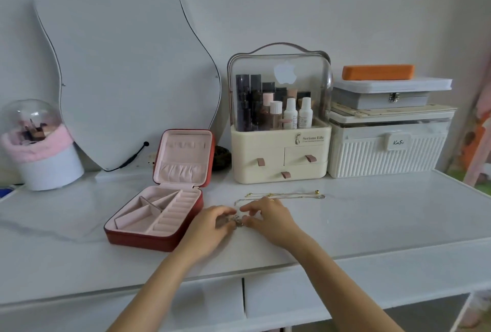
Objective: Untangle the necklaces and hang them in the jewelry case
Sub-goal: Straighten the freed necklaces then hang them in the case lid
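Home dressing table point(372, 214): a wavy mirror point(127, 71) is leaned left of the cosmetics organizer point(280, 151); storage boxes point(388, 151) are stacked right of it.

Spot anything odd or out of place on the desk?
Only the knotted clump of thin metal necklaces between the left hand and right hand. Two thin chains lie straight behind. The open red jewelry case looks fine.

My left hand point(210, 221) and right hand point(268, 216) pinch a tangled clump point(237, 221) beside the open jewelry case point(159, 199); two necklaces point(287, 195) lie on the desk point(372, 212).
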